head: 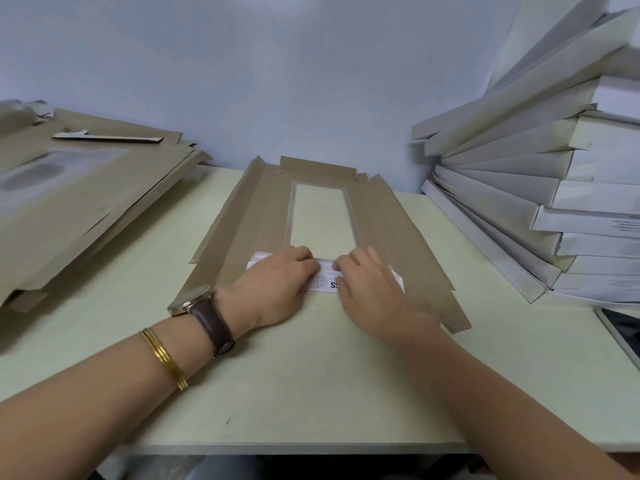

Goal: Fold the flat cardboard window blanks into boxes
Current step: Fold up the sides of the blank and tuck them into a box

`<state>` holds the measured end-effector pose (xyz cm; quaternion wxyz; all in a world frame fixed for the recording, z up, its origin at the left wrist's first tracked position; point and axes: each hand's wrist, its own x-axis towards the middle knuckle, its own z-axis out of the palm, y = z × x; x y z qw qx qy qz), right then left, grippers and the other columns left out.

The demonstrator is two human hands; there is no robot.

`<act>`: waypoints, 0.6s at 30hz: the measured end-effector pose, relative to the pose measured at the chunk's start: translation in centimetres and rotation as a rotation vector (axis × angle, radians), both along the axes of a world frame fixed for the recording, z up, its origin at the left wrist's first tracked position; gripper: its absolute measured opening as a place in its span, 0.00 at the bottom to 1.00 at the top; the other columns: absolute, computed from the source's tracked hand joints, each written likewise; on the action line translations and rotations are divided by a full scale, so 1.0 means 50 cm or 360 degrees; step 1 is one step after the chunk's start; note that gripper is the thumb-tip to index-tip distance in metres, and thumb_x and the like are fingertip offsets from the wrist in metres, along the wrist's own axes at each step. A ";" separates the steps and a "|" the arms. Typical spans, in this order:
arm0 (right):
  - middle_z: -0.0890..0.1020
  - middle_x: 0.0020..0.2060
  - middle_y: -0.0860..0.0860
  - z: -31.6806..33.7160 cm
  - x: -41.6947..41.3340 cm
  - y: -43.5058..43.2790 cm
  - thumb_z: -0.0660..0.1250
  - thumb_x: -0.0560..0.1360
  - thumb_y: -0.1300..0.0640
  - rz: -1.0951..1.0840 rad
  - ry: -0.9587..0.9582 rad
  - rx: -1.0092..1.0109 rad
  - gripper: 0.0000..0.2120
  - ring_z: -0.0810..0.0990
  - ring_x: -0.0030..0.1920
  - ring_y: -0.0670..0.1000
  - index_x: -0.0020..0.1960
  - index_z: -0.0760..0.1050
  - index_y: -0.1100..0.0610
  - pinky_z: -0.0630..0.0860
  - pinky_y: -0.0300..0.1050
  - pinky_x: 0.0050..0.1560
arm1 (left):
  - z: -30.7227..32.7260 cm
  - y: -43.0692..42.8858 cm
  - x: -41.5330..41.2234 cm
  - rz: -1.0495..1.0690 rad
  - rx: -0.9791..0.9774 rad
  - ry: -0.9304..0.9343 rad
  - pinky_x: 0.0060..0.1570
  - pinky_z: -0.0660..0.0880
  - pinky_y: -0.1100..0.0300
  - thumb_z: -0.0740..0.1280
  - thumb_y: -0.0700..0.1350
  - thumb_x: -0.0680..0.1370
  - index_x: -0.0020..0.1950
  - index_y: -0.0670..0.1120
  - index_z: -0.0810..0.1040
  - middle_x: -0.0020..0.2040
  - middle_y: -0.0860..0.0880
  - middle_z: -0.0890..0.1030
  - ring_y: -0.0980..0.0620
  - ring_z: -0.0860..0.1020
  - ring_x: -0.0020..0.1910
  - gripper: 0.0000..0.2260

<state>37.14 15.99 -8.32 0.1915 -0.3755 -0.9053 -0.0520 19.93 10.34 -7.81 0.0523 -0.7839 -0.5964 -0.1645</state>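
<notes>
Brown cardboard blank (263,209), clear window (320,216) centred, lies flat, long axis running away from the hands; left hand (277,277) and right hand (369,284), fingers curled, grip its folded white near flap (325,273)

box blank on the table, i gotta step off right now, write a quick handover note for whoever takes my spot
Left hand: fingers curled on the near end flap, holding it folded over the blank.
Right hand: the same, on the flap's right half.
The blank lies on the table, brown side up, window in the middle; its side and far flaps are not folded yet.
Flat blanks are stacked at left, finished boxes at right.
Done: near flap folded over. Left: the other flaps, then the remaining stack.
</notes>
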 end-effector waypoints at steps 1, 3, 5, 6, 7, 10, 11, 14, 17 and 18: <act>0.77 0.51 0.58 -0.004 -0.011 -0.003 0.57 0.80 0.60 0.0077 0.0019 -0.0024 0.11 0.72 0.55 0.59 0.54 0.76 0.63 0.65 0.47 0.53 | -0.004 0.005 0.007 -0.0041 -0.0022 -0.0042 0.56 0.68 0.57 0.56 0.42 0.81 0.62 0.43 0.75 0.58 0.47 0.75 0.49 0.73 0.57 0.13; 0.75 0.61 0.61 -0.008 -0.029 -0.007 0.52 0.83 0.57 0.0123 0.0021 -0.0200 0.17 0.70 0.64 0.60 0.62 0.73 0.66 0.62 0.49 0.67 | -0.006 0.012 0.015 -0.0049 -0.0120 -0.0149 0.62 0.63 0.61 0.53 0.45 0.83 0.66 0.43 0.73 0.63 0.47 0.75 0.50 0.71 0.63 0.16; 0.64 0.74 0.59 -0.011 -0.036 -0.008 0.48 0.84 0.53 0.0068 -0.0048 -0.0433 0.23 0.58 0.75 0.55 0.73 0.63 0.64 0.51 0.44 0.75 | -0.007 0.017 0.013 -0.0032 -0.0254 -0.0115 0.68 0.54 0.65 0.51 0.46 0.84 0.73 0.41 0.66 0.71 0.46 0.69 0.51 0.64 0.71 0.19; 0.58 0.77 0.57 -0.012 -0.037 -0.010 0.46 0.84 0.49 0.0036 -0.0089 -0.0545 0.25 0.52 0.78 0.52 0.76 0.58 0.63 0.46 0.44 0.76 | -0.009 0.018 0.010 -0.0016 -0.0358 -0.0044 0.70 0.49 0.64 0.49 0.47 0.84 0.77 0.41 0.59 0.75 0.46 0.62 0.52 0.57 0.75 0.22; 0.53 0.78 0.56 -0.012 -0.038 -0.013 0.45 0.84 0.46 0.0011 -0.0130 -0.0636 0.28 0.47 0.78 0.50 0.78 0.53 0.61 0.44 0.45 0.77 | -0.012 0.017 0.006 0.0012 -0.0475 0.0021 0.73 0.45 0.63 0.47 0.49 0.84 0.79 0.42 0.52 0.79 0.47 0.55 0.54 0.50 0.77 0.24; 0.46 0.79 0.56 -0.006 -0.037 -0.020 0.29 0.76 0.36 0.0019 -0.0404 -0.0644 0.40 0.40 0.78 0.51 0.79 0.44 0.59 0.42 0.49 0.77 | -0.020 0.016 0.000 0.0087 -0.0653 0.0123 0.76 0.40 0.57 0.42 0.52 0.84 0.79 0.46 0.42 0.80 0.48 0.42 0.55 0.40 0.78 0.25; 0.43 0.79 0.56 -0.003 -0.033 -0.019 0.23 0.68 0.33 0.0032 -0.0498 -0.0635 0.48 0.38 0.78 0.52 0.79 0.43 0.59 0.41 0.50 0.77 | -0.021 0.016 0.001 0.0103 -0.0665 0.0129 0.75 0.40 0.58 0.42 0.53 0.84 0.79 0.47 0.40 0.79 0.49 0.41 0.55 0.39 0.77 0.25; 0.39 0.78 0.57 -0.002 -0.028 -0.011 0.26 0.74 0.36 0.0031 -0.0649 -0.0641 0.40 0.36 0.77 0.52 0.79 0.39 0.58 0.40 0.50 0.77 | -0.020 0.015 0.007 0.0149 -0.0696 0.0123 0.75 0.38 0.60 0.42 0.54 0.84 0.79 0.46 0.39 0.79 0.48 0.40 0.54 0.38 0.77 0.27; 0.39 0.78 0.56 -0.004 -0.026 -0.003 0.35 0.80 0.40 -0.0015 -0.0569 -0.0765 0.34 0.35 0.77 0.50 0.79 0.38 0.59 0.38 0.48 0.77 | -0.014 0.015 0.005 0.0205 -0.0767 0.0156 0.74 0.38 0.60 0.42 0.56 0.83 0.78 0.43 0.38 0.79 0.48 0.38 0.54 0.38 0.77 0.29; 0.38 0.78 0.54 -0.006 -0.025 0.001 0.37 0.80 0.38 -0.0049 -0.0505 -0.0835 0.35 0.35 0.77 0.49 0.79 0.38 0.59 0.38 0.47 0.77 | -0.011 0.015 0.003 0.0225 -0.0801 0.0178 0.74 0.38 0.59 0.42 0.57 0.83 0.78 0.43 0.37 0.79 0.47 0.38 0.53 0.38 0.77 0.29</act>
